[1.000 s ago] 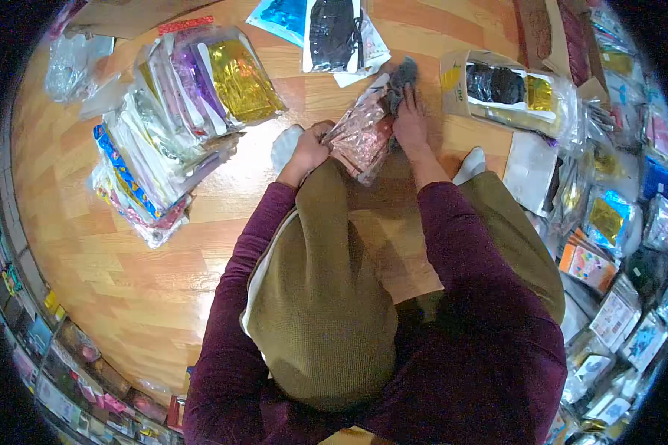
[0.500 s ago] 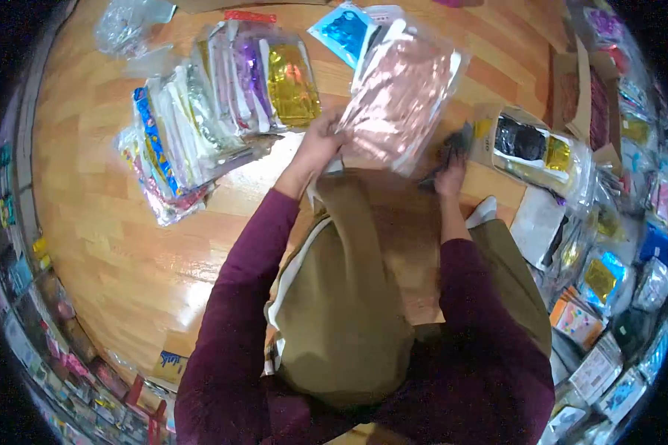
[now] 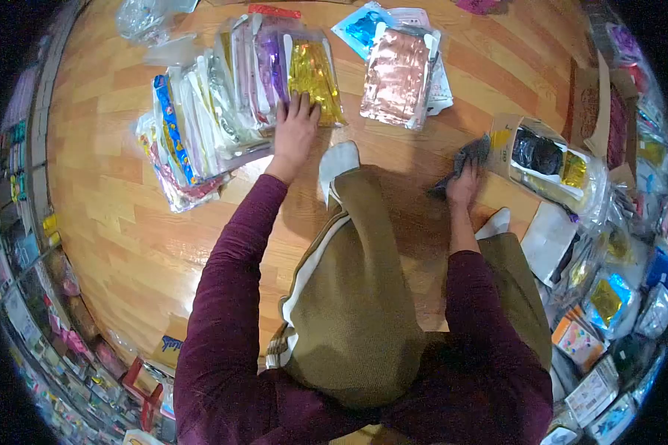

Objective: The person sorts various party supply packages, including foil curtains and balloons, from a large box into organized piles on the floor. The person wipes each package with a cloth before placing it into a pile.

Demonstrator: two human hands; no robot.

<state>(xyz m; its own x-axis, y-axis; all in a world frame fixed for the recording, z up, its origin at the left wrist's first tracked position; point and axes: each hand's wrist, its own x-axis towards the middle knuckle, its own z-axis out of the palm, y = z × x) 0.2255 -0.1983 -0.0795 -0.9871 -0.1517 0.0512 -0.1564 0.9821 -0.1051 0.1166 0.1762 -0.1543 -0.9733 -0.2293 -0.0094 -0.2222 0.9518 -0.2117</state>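
My left hand (image 3: 297, 132) rests with its fingers spread on the lower edge of a gold foil packet (image 3: 312, 74), at the right end of a row of clear-wrapped packets (image 3: 215, 111). A rose-gold foil packet (image 3: 397, 78) lies to the right of that hand, apart from it. Beneath it are a blue foil packet (image 3: 360, 30) and a white printed one, both partly covered. My right hand (image 3: 464, 185) is closed on a dark grey cloth (image 3: 469, 154) on the floor; its fingertips are partly hidden in the cloth.
A cardboard box (image 3: 506, 141) holding black and gold packets lies right of the cloth. Another open carton (image 3: 601, 111) stands behind it. Heaped packets (image 3: 608, 297) line the right side, and crowded shelves (image 3: 59, 311) the left. My socked foot (image 3: 340, 159) is between my hands.
The rose-gold packet has left my left hand and now lies on the floor over the blue one. My left hand has moved left to the gold packet. My right hand stays at the cloth.
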